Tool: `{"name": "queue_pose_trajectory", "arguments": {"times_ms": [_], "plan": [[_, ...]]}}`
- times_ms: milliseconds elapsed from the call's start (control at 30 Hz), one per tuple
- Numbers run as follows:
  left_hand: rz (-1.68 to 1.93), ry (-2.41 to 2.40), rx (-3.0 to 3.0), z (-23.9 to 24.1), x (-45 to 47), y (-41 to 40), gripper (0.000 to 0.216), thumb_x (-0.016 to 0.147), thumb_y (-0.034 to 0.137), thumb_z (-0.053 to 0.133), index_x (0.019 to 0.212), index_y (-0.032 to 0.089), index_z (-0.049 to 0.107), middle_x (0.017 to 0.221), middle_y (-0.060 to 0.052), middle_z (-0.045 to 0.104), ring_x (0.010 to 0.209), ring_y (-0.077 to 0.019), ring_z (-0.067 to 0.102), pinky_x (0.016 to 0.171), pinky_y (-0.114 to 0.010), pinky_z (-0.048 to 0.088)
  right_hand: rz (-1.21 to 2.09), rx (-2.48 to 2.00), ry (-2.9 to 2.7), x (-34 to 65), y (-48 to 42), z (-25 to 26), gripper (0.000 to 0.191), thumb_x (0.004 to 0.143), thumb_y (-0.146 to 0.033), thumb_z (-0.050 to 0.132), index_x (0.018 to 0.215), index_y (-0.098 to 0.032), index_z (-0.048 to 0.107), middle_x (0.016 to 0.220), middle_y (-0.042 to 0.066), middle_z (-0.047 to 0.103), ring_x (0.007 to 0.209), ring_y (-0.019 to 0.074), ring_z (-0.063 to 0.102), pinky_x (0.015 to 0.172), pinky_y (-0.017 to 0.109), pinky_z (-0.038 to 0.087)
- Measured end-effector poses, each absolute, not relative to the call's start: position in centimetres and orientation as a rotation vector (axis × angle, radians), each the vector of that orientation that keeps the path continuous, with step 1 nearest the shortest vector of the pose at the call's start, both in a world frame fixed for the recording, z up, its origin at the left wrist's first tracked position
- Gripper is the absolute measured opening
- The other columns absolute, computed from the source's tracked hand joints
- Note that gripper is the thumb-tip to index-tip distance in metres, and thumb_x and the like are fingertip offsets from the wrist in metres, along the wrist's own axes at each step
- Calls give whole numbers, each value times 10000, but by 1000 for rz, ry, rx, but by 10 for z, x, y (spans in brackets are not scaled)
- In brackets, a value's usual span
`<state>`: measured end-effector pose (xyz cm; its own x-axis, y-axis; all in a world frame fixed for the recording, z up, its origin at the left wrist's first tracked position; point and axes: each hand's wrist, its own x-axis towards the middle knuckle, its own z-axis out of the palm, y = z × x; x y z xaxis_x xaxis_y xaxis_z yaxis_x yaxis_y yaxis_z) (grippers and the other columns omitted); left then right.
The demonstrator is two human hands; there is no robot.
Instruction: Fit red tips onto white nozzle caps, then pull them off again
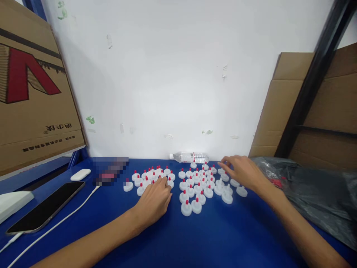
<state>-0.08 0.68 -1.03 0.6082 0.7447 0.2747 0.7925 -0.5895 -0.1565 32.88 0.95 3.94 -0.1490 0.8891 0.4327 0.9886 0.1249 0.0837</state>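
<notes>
My left hand (154, 197) is closed, its fingers curled down at the near side of a group of white nozzle caps with red tips (138, 181). What the fingers hold, if anything, is hidden behind the knuckles. Over the right end of the other caps hovers my right hand (241, 172), thumb and fingers apart, with nothing visible between them. Beneath and beside it are several white caps without red tips (227, 197). Between the hands stands a larger cluster of red-tipped caps (196, 205), mostly upright on the blue table (178, 242).
A clear plastic bottle (186, 157) lies against the wall. On the left are a phone (46, 208), a white earbud case (80, 175), a white cable (61, 219) and a cardboard box (33, 111). Dark plastic sheeting (315, 201) covers the right side.
</notes>
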Motion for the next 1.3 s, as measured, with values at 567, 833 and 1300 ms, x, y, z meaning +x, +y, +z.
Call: {"name": "queue_pose_trajectory", "arguments": {"times_ms": [567, 833, 1300], "plan": [[-458, -1167, -2626, -13, 0, 11, 134, 1002, 217, 461, 1027, 178, 587, 1022, -68, 626, 820, -207, 638, 612, -287, 451, -327, -2362, -2040, 353, 14, 12, 223, 921, -329, 572, 1007, -178, 712, 991, 169, 723, 912, 338, 697, 708, 376, 465], [-849, -1024, -2741, -5, -5, 13, 105, 1003, 229, 511, 1014, 199, 612, 925, -4, 710, 688, -140, 650, 604, -245, 432, -558, -1727, -1826, 329, 7, 35, 291, 990, -403, 488, 1139, -178, 597, 997, 111, 701, 877, 282, 677, 722, 367, 491], [-1140, -734, -2626, -7, -3, 7, 194, 1016, 299, 515, 1141, 208, 632, 961, -21, 708, 767, -135, 684, 545, -199, 446, -325, -906, -2323, 249, -17, 10, 311, 978, -359, 584, 1261, -233, 560, 1139, 81, 675, 1040, 236, 621, 932, 422, 488]]}}
